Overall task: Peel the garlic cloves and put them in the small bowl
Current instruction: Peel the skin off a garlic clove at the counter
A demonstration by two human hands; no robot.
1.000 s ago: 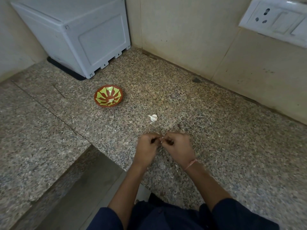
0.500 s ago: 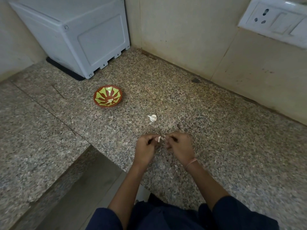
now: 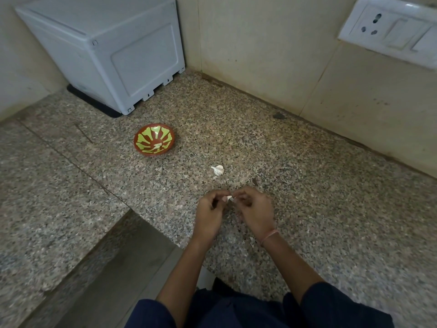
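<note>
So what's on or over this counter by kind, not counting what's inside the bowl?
Bowl: 1
Garlic: 2, a loose piece on the counter and a clove pinched between the left hand and right hand
White box: 1
Total: 4

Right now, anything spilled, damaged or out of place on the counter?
Nothing spilled or damaged. The bowl stands upright with a white piece in it. One garlic piece lies loose on the counter, apart from the bowl, probably waiting to be peeled. Left hand and right hand pinch a clove between them.
</note>
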